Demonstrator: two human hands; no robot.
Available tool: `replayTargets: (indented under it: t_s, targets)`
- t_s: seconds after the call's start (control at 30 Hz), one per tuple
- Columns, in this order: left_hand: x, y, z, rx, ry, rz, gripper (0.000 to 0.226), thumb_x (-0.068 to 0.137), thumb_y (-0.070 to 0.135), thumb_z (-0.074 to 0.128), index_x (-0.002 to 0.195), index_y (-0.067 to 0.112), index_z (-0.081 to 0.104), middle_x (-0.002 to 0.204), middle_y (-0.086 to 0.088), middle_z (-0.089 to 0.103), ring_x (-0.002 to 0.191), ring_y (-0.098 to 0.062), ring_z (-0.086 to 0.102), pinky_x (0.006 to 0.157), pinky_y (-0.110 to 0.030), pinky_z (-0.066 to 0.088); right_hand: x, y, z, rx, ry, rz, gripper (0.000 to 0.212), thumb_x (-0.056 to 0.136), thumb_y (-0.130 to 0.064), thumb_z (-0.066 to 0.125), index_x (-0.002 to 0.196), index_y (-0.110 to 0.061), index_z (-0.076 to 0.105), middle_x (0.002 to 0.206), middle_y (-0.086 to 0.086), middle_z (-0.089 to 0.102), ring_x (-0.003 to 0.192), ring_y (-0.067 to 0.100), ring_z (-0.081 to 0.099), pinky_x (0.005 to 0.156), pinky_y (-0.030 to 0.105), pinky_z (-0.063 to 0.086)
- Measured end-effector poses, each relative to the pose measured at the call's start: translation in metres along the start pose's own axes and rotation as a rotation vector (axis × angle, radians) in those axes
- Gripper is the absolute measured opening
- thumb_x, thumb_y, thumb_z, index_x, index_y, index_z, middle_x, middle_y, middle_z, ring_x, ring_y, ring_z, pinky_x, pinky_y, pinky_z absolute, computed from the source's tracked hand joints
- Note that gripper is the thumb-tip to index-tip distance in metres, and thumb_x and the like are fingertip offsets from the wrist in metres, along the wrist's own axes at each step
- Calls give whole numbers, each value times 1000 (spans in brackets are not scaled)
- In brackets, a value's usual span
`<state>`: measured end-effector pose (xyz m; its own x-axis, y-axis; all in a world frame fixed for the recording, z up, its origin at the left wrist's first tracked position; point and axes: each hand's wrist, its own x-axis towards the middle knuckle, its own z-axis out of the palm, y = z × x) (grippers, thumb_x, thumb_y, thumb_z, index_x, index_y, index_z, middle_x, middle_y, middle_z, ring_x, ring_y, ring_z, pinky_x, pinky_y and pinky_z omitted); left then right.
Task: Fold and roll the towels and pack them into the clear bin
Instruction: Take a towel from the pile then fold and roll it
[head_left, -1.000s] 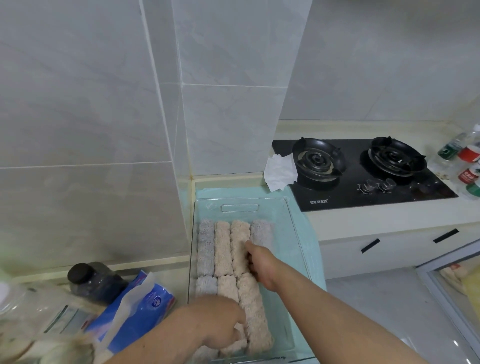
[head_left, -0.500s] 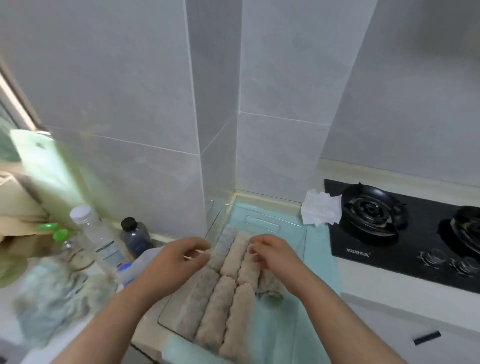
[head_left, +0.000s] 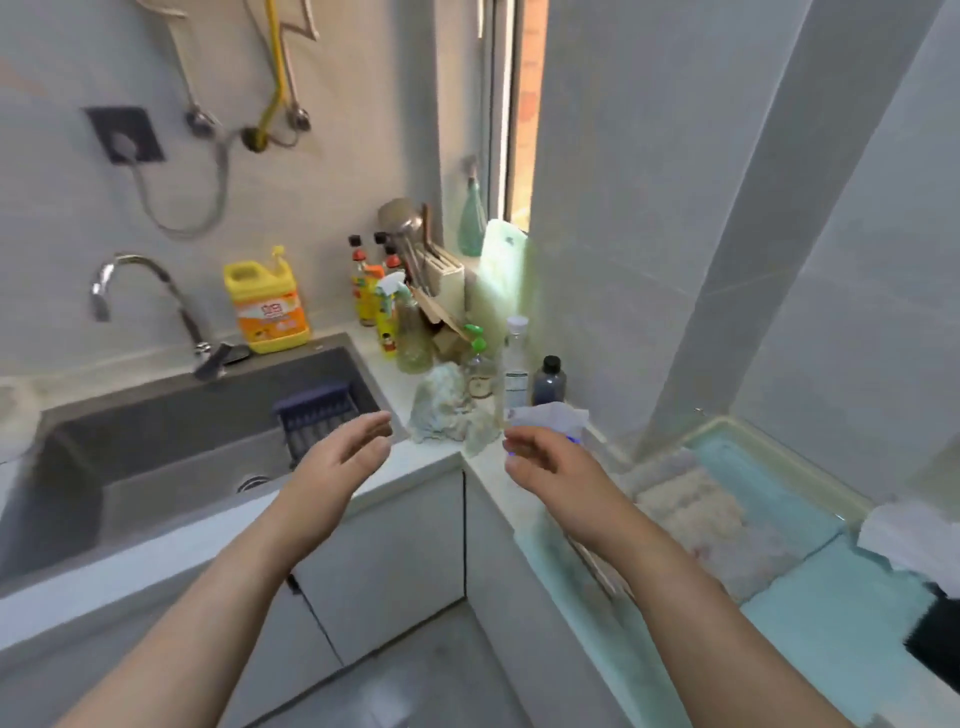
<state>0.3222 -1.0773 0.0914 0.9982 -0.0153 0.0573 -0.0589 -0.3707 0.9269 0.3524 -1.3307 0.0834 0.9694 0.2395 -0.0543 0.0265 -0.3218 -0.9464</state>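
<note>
Beige and grey rolled towels (head_left: 691, 512) are lying side by side in the clear bin (head_left: 602, 571), at the right of the view. I am reading the bin's walls only faintly, as that area is blurred. The bin is sitting on a teal mat (head_left: 852, 613) that is covering the surface beside the wall.

I am seeing both hands raised in the air above the corner of the surface, apart from each other and touching nothing. The left hand (head_left: 343, 457) is reaching forward with its fingers straight and slightly spread, palm turned inward. The right hand (head_left: 545, 462) is hanging level with it, its fingers loosely curled and gripping nothing.

Between and beyond the two hands, a crumpled pale towel (head_left: 447, 410) is lying in a heap on the corner of the surface, well apart from the bin. Just to its right, a blue and white packet (head_left: 550, 418) is resting behind the right hand's fingertips, with a dark bottle (head_left: 549, 379) standing near it against the wall.

To the left, a grey sink (head_left: 182, 431) is taking up the surface, with a blue rack (head_left: 317, 415) sitting inside it. A yellow detergent jug (head_left: 267, 301) is standing at its back edge. A white cloth (head_left: 914, 535) is lying at the far right.
</note>
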Motion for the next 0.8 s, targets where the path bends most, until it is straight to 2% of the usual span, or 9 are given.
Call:
replayTargets:
  t_s: [0.13, 0.2, 0.3, 0.4, 0.5, 0.6, 0.73, 0.8]
  targets:
    - [-75, -30, -76, 13, 186, -75, 62, 65, 82, 51, 119, 52, 51, 137, 18, 51, 129, -3, 45, 112, -42, 34, 1, -41, 89, -26, -200, -98, 28, 91, -29, 61, 118, -36, 56, 121, -14, 61, 117, 1, 54, 108, 32, 42]
    - [-117, -46, -109, -27, 309, -143, 60, 66, 70, 52, 121, 45, 51, 132, 18, 54, 127, -2, 47, 112, -39, 36, -8, -60, 140, -36, -298, -121, 35, 90, -32, 61, 124, -33, 54, 122, -15, 60, 119, 3, 53, 108, 34, 41]
    - [-181, -61, -160, -91, 475, -183, 53, 66, 59, 57, 116, 41, 53, 129, 15, 56, 123, 3, 48, 109, -32, 37, -26, -87, 219, -33, -423, -154, 38, 87, -38, 60, 124, -37, 53, 122, -18, 59, 119, 2, 52, 107, 34, 41]
    - [-254, -83, -222, -133, 624, -221, 41, 80, 44, 64, 118, 34, 53, 134, 7, 55, 126, -5, 47, 105, -26, 36, -51, -113, 300, -56, -518, -209, 36, 92, -34, 59, 127, -35, 52, 124, -20, 58, 120, 1, 51, 104, 28, 40]
    - [-337, -105, -282, -163, 810, -255, 54, 65, 59, 61, 114, 37, 57, 130, 7, 57, 126, -10, 50, 109, -37, 37, -83, -139, 382, -50, -604, -244, 36, 93, -30, 59, 129, -32, 53, 125, -18, 58, 120, 0, 51, 103, 25, 39]
    - [-416, -123, -331, -191, 948, -245, 67, 59, 58, 60, 118, 25, 57, 125, 0, 59, 116, -4, 54, 107, -38, 39, -118, -161, 461, -36, -680, -266, 37, 94, -28, 58, 130, -28, 53, 127, -15, 58, 120, 0, 51, 101, 23, 39]
    - [-490, -140, -381, -195, 1058, -273, 50, 72, 41, 56, 119, 22, 55, 126, -3, 58, 106, 2, 53, 107, -40, 39, -157, -182, 548, -113, -735, -311, 39, 93, -31, 56, 132, -30, 51, 126, -16, 57, 121, 2, 50, 98, 22, 38]
    - [-512, -150, -401, -196, 1088, -300, 52, 70, 45, 58, 118, 24, 55, 127, -2, 58, 107, 2, 53, 105, -38, 40, -169, -191, 580, -165, -770, -329, 40, 94, -33, 55, 134, -29, 50, 126, -17, 56, 120, 2, 50, 98, 22, 37]
